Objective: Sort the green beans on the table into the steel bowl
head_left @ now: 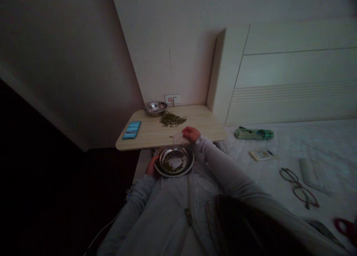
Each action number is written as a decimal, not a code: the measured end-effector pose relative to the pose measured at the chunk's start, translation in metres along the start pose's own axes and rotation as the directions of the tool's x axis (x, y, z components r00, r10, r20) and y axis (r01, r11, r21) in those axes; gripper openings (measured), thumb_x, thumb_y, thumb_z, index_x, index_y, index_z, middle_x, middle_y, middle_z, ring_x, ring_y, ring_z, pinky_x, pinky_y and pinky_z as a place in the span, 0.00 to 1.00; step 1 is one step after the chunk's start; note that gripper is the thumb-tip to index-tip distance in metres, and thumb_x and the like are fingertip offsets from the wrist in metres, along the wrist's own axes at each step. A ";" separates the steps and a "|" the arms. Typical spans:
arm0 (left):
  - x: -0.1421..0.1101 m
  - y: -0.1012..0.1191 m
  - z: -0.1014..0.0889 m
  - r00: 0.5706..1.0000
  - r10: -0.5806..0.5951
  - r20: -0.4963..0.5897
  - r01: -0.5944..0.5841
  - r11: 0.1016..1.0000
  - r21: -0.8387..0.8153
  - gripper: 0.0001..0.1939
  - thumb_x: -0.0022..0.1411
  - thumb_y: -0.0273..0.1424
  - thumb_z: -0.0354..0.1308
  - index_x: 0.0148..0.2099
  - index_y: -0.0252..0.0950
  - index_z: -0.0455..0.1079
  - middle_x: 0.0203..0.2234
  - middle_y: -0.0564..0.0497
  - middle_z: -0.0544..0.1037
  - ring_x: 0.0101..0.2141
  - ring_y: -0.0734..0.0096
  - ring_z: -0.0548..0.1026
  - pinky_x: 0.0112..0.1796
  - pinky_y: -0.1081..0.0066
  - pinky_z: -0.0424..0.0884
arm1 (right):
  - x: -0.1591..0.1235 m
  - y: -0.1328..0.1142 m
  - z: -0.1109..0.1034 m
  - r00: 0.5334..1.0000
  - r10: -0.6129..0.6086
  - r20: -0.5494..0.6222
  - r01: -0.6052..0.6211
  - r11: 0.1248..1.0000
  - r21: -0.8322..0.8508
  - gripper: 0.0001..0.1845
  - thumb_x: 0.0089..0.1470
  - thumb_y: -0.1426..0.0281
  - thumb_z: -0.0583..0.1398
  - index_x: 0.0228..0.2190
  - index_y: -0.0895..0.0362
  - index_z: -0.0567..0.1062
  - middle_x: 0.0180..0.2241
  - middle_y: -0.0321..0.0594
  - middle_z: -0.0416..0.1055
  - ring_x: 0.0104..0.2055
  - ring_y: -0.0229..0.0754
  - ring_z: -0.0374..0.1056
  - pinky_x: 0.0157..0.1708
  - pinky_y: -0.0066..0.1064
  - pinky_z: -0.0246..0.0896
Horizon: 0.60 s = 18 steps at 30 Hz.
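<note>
Below the near edge of the tabletop (150, 136), the left hand (151, 167) grips a steel bowl (176, 161) holding green grains (169, 168). On the tabletop beside that edge, the right hand's (191, 134) fingers seem to pinch a pale sheet (179, 138). Grains could spill if the one-handed grip slackened and the bowl tipped. Round, without a long axis, the bowl opens upward; the sheet lies roughly left to right.

Left hand (152, 167) gripping steel bowl (176, 160); right hand (191, 134) on pale piece (178, 138) atop table (205, 118).
</note>
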<state>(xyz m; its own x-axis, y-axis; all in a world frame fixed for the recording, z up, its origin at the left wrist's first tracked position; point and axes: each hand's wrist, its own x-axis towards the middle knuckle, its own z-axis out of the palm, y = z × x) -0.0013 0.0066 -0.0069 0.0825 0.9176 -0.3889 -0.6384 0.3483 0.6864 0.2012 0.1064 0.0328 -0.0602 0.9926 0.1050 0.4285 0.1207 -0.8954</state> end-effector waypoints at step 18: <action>-0.004 0.001 0.003 0.999 0.034 -0.033 -0.034 0.999 -0.003 0.09 0.47 0.29 0.50 0.23 0.33 0.71 0.19 0.49 0.77 0.28 0.67 0.73 0.35 0.71 0.66 | 0.007 0.010 0.002 0.999 -0.025 0.026 0.025 1.000 0.008 0.10 0.33 0.73 0.54 0.25 0.57 0.68 0.18 0.30 0.66 0.20 0.30 0.59 0.21 0.22 0.52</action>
<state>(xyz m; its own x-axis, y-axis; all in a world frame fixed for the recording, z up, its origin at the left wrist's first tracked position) 0.0001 0.0044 -0.0024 0.0355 0.9221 -0.3854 -0.6432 0.3162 0.6973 0.2031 0.1142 0.0234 -0.0942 0.9887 0.1166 0.4195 0.1457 -0.8960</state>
